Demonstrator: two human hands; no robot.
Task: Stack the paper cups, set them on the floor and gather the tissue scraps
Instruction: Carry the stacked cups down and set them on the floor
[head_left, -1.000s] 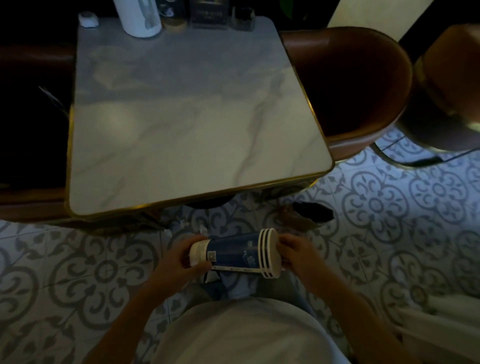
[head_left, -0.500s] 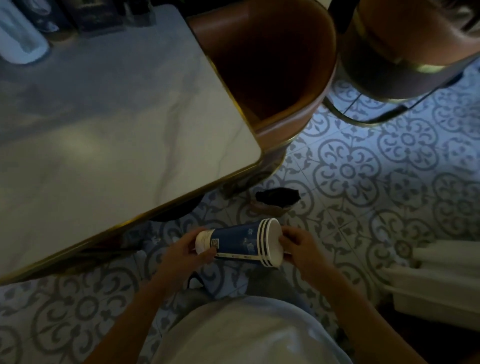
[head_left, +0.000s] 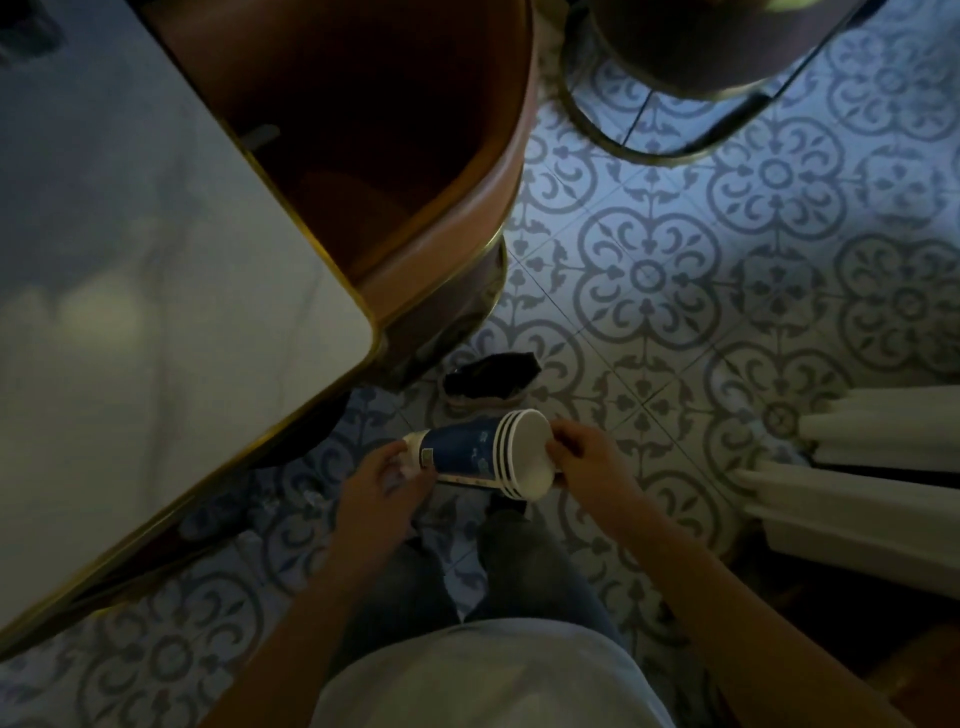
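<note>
While its print stays unreadable, both hands' fingers (head_left: 563, 451) grip the cup stack (head_left: 483, 454).

This looks like a café or small restaurant seating area: a pale marble-look surface (head_left: 130, 291) edged in gold trim, a curved brown upholstered tub chair (head_left: 452, 244) pulled up beside it, a second seat on a round metal base (head_left: 670, 140) nearby, and a floor of ornate blue-grey patterned tiles (head_left: 701, 291); the blue branded paper cups (head_left: 483, 454) fit that
</note>
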